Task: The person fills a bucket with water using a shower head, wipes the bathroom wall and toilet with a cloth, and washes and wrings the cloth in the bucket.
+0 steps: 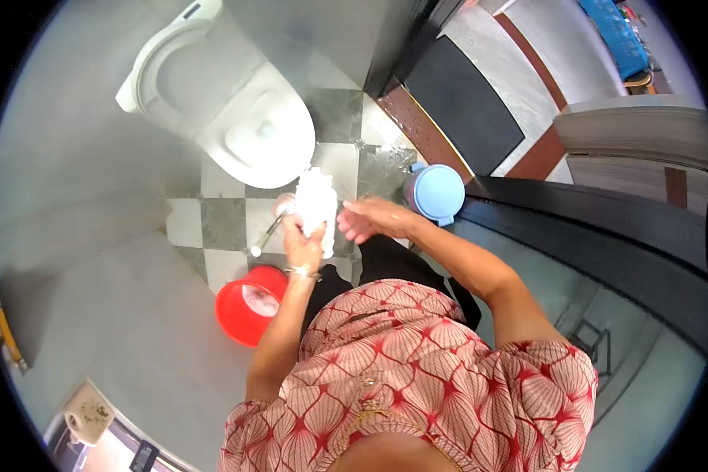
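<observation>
My left hand (303, 245) is closed around a mop-like thing with a shaggy, overexposed white head (316, 206). A short-looking metallic rod (270, 231) with a white end juts out beside this hand, next to a pinkish part (285, 204) at the white head. Exactly how the rod joins the head is hidden by my fingers. To the right, my right hand (374, 219) is held with its fingers stretched toward the white head, apart from it and holding nothing. A bracelet circles my left wrist.
A white toilet (263, 130) with its lid up stands ahead. At lower left is a red bucket (236, 315) with a whitish content. A blue-lidded bin (439, 193) stands right, near the doorway sill (429, 134). Beyond lies a dark mat (464, 106). The checkered floor (334, 118) looks wet.
</observation>
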`<act>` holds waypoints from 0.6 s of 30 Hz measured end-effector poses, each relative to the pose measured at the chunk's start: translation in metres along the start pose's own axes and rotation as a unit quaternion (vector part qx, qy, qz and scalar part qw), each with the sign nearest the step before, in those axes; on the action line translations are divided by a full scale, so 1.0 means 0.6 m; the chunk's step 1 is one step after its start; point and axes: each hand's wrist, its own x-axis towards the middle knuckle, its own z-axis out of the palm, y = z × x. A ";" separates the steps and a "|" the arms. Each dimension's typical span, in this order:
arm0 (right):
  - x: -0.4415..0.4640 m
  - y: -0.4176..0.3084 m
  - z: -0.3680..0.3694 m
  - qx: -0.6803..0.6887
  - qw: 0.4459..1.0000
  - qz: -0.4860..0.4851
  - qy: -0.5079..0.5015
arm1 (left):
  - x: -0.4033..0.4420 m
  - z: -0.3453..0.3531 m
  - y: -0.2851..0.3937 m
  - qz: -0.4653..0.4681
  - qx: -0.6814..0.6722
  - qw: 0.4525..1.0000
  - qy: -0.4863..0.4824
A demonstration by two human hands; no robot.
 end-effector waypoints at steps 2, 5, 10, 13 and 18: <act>-0.005 0.004 0.053 -0.084 0.991 -0.086 0.063 | 0.015 -0.006 0.016 0.048 -0.059 0.996 -0.046; -0.082 0.066 -0.078 -0.091 0.977 -0.157 0.113 | -0.029 0.143 0.064 0.018 -0.066 0.989 -0.134; -0.064 -0.019 -0.122 0.120 0.963 -0.174 0.168 | 0.108 0.139 0.115 -0.160 -0.290 0.930 -0.159; -0.041 -0.145 -0.174 0.230 0.944 -0.162 0.174 | 0.247 0.194 0.167 -0.262 -0.392 0.860 -0.198; -0.015 -0.245 -0.245 0.141 0.956 -0.152 0.208 | 0.355 0.263 0.224 -0.266 -0.318 0.854 -0.314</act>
